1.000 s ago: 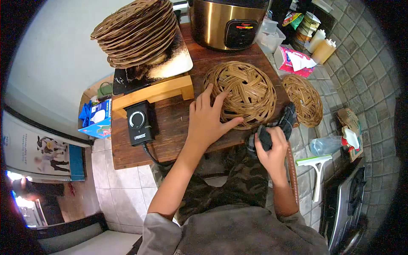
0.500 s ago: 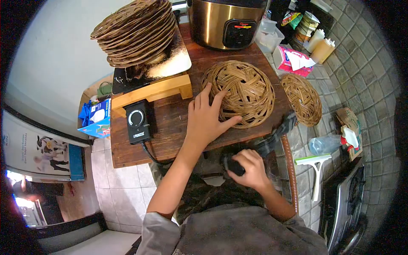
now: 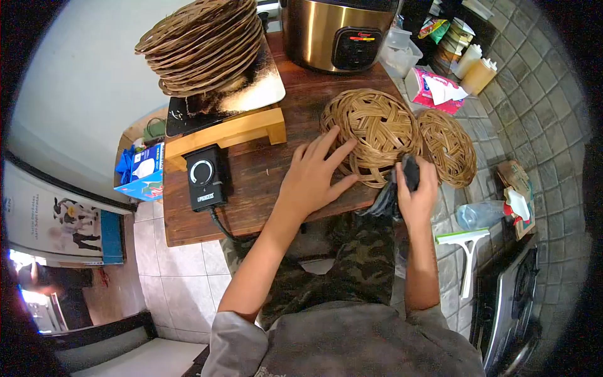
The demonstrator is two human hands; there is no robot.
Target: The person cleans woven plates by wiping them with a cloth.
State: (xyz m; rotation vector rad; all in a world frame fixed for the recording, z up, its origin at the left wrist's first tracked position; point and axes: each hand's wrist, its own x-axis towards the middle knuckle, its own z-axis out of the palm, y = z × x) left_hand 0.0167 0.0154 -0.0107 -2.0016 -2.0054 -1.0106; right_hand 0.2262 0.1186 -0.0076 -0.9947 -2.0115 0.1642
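A round woven wicker plate (image 3: 383,129) lies on the dark wooden table (image 3: 264,173), near its right edge. My left hand (image 3: 316,174) has its fingers spread, with the fingertips on the plate's left rim. Bunched in my right hand (image 3: 418,188) is a dark grey cloth (image 3: 383,202), held against the plate's lower right rim. A second wicker plate (image 3: 448,148) rests on the tiled counter just right of the table. At the upper left, a tall stack of wicker plates (image 3: 201,50) stands on a black, shiny board (image 3: 267,85).
A gold and black cooker (image 3: 314,38) stands at the table's back. A black dial controller (image 3: 205,178) with a cable lies at left, by a wooden stand (image 3: 226,137). On the right are a tissue pack (image 3: 430,91), a spray bottle (image 3: 480,215) and a squeegee (image 3: 466,251).
The wicker plate and my left hand have shifted right. My right hand swung down toward my lap with the cloth, then came back up to the plate's rim.
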